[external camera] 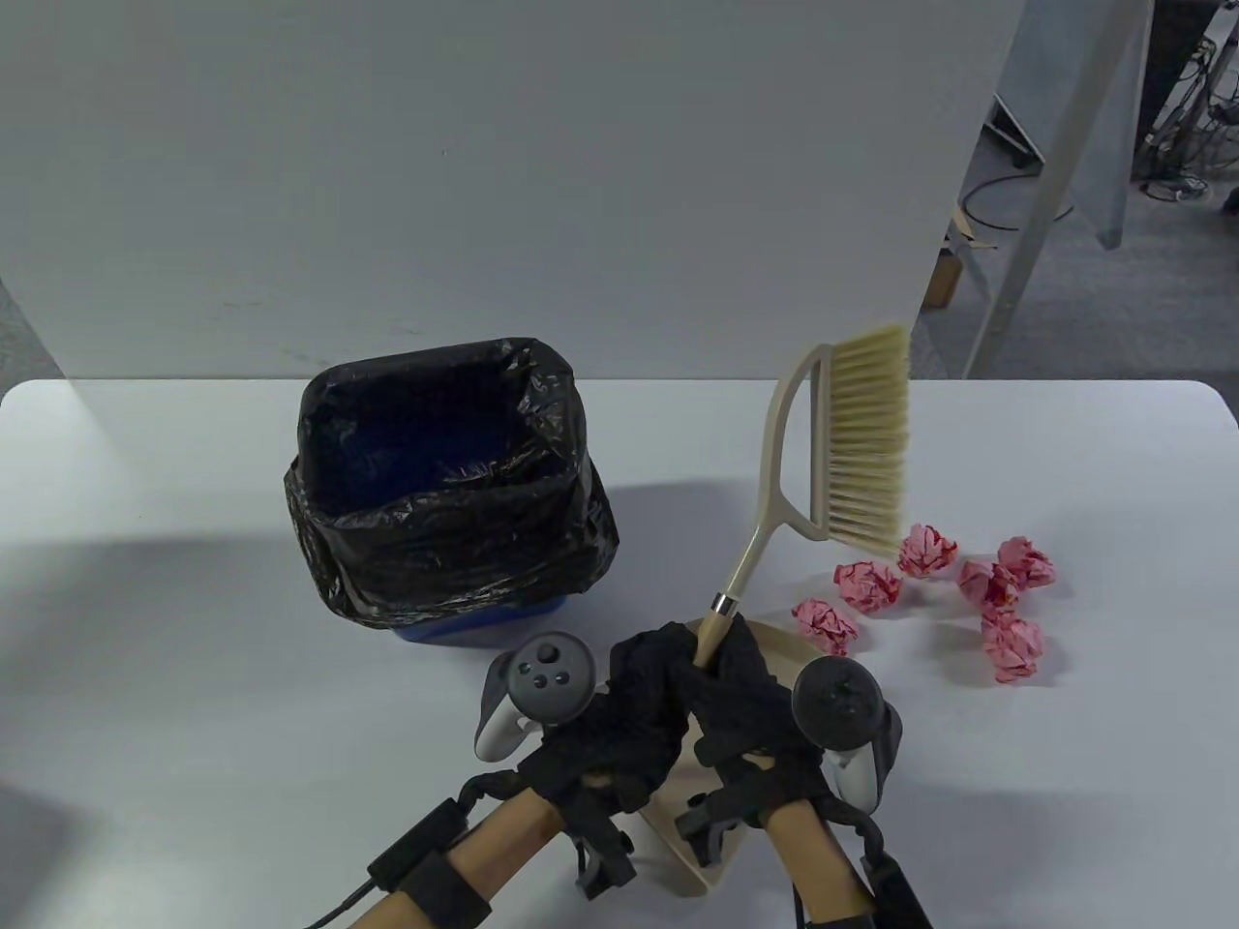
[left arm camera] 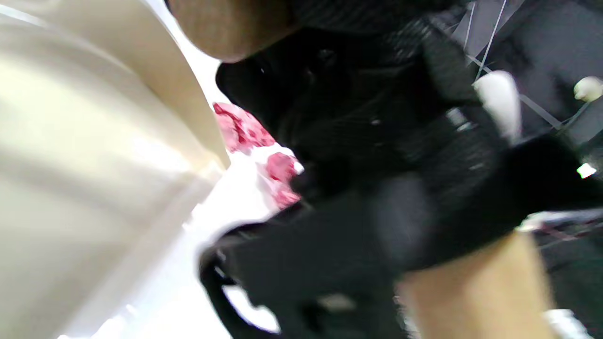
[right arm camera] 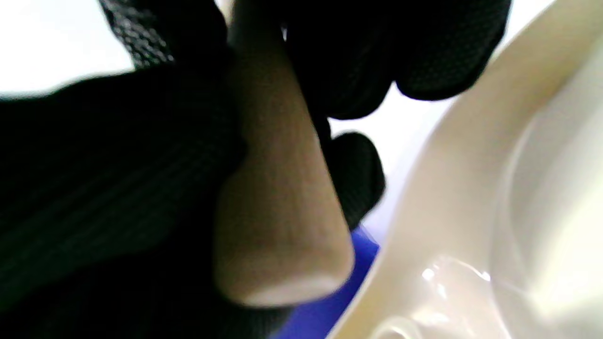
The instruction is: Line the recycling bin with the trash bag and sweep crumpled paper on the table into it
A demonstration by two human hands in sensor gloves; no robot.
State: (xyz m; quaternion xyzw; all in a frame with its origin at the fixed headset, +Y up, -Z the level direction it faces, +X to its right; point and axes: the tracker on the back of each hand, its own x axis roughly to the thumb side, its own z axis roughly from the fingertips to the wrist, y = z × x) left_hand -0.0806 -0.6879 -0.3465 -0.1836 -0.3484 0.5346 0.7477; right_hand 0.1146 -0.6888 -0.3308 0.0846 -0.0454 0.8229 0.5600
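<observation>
Black trash bag (external camera: pixel 426 513): thin glossy crinkled plastic over a smooth blue plastic bin (external camera: pixel 484 624). At 3 o'clock from it, the brush (external camera: pixel 852 435) is matt beige plastic with straw-coloured bristles, a shiny metal collar and smooth wooden grip. Dustpan (right arm camera: pixel 494 197): glossy cream plastic. Pink paper balls (external camera: pixel 929 590) crumpled, matt. Gloves (external camera: pixel 629 716) knitted black cloth

Blue bin (external camera: pixel 484 629) lined, black bag (external camera: pixel 445 503); pink paper balls (external camera: pixel 929 590) clustered right.

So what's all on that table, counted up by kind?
Pink crumpled paper balls: 6
Blue bin with black bag: 1
Brush, held in the hands: 1
Cream dustpan, under the hands: 1
Total: 9
</observation>
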